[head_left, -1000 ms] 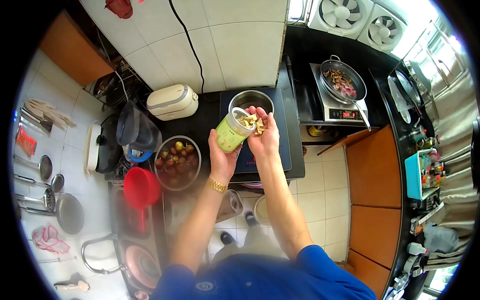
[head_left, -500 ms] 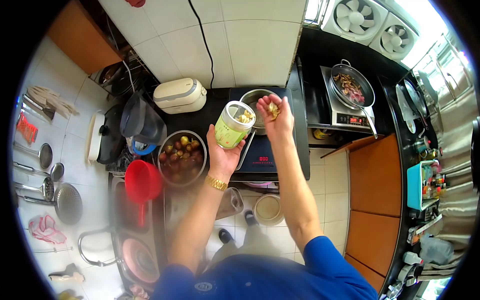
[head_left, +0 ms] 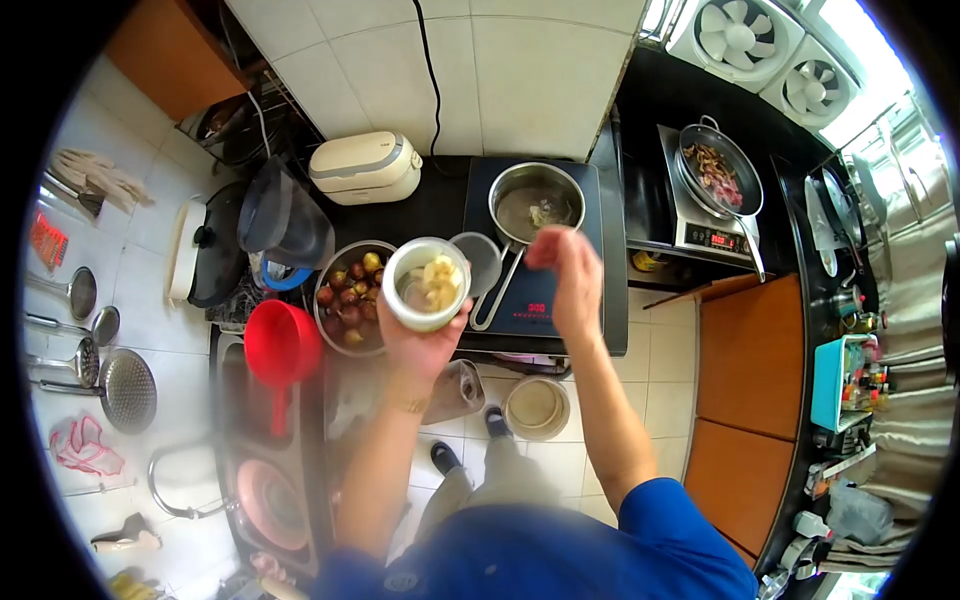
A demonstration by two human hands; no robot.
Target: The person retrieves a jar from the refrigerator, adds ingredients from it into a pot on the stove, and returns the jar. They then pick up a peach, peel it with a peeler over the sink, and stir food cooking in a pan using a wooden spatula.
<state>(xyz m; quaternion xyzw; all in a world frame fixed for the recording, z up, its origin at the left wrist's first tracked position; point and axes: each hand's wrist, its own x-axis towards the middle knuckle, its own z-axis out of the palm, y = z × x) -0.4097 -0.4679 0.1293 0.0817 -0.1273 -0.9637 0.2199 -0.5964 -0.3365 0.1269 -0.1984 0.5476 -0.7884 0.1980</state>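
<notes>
My left hand [head_left: 418, 352] is wrapped round a jar [head_left: 407, 312], its mouth tipped up toward me. Pale yellow dried pieces [head_left: 440, 285] lie inside. A grey round lid [head_left: 478, 262] shows beside the jar, next to the left fingertips. My right hand [head_left: 573, 280] hovers just in front of a steel saucepan [head_left: 538, 243], its fingers smeared by motion. Pale pieces [head_left: 545, 215] float in the liquid in that saucepan, which stands on a black induction cooktop [head_left: 535, 290].
A steel bowl of reddish-brown round items [head_left: 350, 305] sits left of the jar, near a red ladle [head_left: 282, 345] over the sink. Behind stands a cream lunch box [head_left: 365, 170]. At right, a frying pan [head_left: 720, 170] with food rests on another cooktop [head_left: 700, 235]. A bucket [head_left: 537, 408] is on the floor.
The jar has moved left and down and tilted toward me. My right hand has drawn down from the saucepan; the pieces seen in it before no longer show there, and pieces show in the saucepan.
</notes>
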